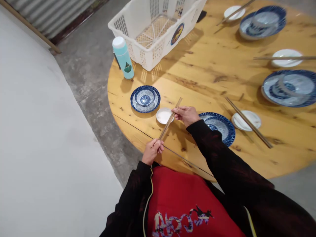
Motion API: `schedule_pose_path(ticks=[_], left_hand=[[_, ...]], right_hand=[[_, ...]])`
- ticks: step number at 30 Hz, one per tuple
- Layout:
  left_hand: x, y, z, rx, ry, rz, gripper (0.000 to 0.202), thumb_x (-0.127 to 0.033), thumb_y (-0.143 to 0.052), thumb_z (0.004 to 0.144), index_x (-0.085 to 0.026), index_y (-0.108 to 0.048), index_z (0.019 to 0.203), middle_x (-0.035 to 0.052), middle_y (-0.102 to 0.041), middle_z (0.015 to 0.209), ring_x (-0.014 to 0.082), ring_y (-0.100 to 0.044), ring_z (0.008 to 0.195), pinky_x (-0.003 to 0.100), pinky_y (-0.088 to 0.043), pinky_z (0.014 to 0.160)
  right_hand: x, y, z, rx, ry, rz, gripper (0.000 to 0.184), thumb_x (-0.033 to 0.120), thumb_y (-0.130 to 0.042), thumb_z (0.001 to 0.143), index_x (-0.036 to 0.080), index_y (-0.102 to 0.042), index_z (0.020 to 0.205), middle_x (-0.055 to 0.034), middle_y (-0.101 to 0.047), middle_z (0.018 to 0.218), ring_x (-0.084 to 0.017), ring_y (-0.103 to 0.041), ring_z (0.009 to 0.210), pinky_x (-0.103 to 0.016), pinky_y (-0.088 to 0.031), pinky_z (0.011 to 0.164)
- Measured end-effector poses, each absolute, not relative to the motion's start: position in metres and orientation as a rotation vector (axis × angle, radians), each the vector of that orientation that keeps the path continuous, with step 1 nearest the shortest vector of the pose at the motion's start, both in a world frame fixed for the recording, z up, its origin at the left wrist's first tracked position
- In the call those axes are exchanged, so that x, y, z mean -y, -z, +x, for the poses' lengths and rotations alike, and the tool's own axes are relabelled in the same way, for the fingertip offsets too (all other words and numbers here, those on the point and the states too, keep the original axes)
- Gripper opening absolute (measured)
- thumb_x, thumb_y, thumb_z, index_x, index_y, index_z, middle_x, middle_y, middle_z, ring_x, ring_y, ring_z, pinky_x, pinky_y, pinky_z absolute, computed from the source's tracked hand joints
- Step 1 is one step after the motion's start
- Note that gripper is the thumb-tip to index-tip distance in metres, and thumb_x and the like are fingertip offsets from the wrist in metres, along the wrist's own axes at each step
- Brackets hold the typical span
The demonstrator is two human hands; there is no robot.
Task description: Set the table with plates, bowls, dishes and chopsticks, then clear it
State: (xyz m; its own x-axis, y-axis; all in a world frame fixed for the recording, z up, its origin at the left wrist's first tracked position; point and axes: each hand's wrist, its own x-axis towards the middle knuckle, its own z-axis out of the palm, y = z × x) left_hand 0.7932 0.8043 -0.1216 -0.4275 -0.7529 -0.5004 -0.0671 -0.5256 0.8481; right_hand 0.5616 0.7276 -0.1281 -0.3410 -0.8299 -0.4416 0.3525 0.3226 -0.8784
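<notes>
The fingers of the left hand (152, 150) are curled tight round the near end of a pair of wooden chopsticks (167, 125). The right hand (187, 114) pinches the same pair further up, between thumb and fingertips. The sticks are held together, slanting away from the person, just above the near edge of the round wooden table (209, 72).

Their far half passes over a small white dish (163, 117); I cannot tell whether they touch it. Just beyond it to the left sits a blue-patterned plate (135, 106) with a matching small bowl (145, 97) standing in it. To the right, partly hidden by the black sleeve, lies another blue plate (222, 126), and beside that a second white dish (253, 118) with a pair of chopsticks (256, 131) laid across it.

Further round the table are two more blue plates, each carrying a bowl, each with a white dish and chopsticks near it.

At the far left edge stands a teal bottle (123, 58) with a white cap, upright, just beside a white plastic basket (138, 19) whose latticed floor shows through.
</notes>
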Motion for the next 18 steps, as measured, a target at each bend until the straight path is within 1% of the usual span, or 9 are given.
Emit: schedule_pose_path(ticks=[5, 8, 10, 15, 18], left_hand=[[-0.791, 0.131, 0.789, 1.118, 1.987, 1.358, 0.044, -0.057, -0.065, 0.086, -0.014, -0.064, 0.086, 0.0002, -0.061, 0.065, 0.0069, -0.049, 0.052, 0.021, -0.036, 0.053], [-0.785, 0.135, 0.785, 1.111, 1.974, 1.364, 0.04, -0.054, -0.065, 0.086, -0.014, -0.065, 0.085, 0.0003, -0.061, 0.064, 0.0065, -0.048, 0.051, 0.02, -0.036, 0.052], [-0.782, 0.137, 0.782, 1.104, 1.978, 1.36, 0.039, -0.053, -0.066, 0.086, -0.014, -0.065, 0.085, 0.0004, -0.061, 0.064, 0.0063, -0.048, 0.051, 0.02, -0.036, 0.052], [-0.779, 0.139, 0.78, 1.062, 1.983, 1.382, 0.039, -0.053, -0.067, 0.085, -0.014, -0.067, 0.085, 0.001, -0.062, 0.065, 0.0056, -0.047, 0.05, 0.019, -0.034, 0.05], [-0.778, 0.141, 0.782, 1.02, 1.992, 1.397, 0.039, -0.053, -0.068, 0.084, -0.013, -0.067, 0.086, 0.001, -0.063, 0.065, 0.0058, -0.047, 0.049, 0.019, -0.034, 0.049]], right_hand=[[-0.702, 0.138, 0.552, -1.608, 1.217, -0.558, 0.027, 0.03, -0.088, 0.06, 0.013, -0.067, 0.06, -0.0006, -0.058, 0.051, -0.009, -0.052, 0.047, -0.019, -0.038, 0.04], [-0.691, 0.145, 0.544, -1.691, 1.234, -0.588, 0.024, 0.029, -0.087, 0.062, 0.014, -0.067, 0.061, -0.0011, -0.061, 0.055, -0.009, -0.054, 0.051, -0.019, -0.039, 0.044], [-0.687, 0.15, 0.54, -1.711, 1.247, -0.587, 0.023, 0.028, -0.086, 0.063, 0.015, -0.067, 0.06, -0.0006, -0.061, 0.056, -0.009, -0.052, 0.051, -0.018, -0.039, 0.044], [-0.682, 0.165, 0.54, -1.653, 1.273, -0.536, 0.024, 0.029, -0.086, 0.065, 0.016, -0.066, 0.059, 0.0022, -0.056, 0.052, -0.006, -0.046, 0.048, -0.017, -0.033, 0.041], [-0.682, 0.173, 0.542, -1.595, 1.278, -0.494, 0.027, 0.03, -0.089, 0.062, 0.015, -0.067, 0.061, 0.0018, -0.057, 0.052, -0.007, -0.047, 0.046, -0.017, -0.032, 0.039]])
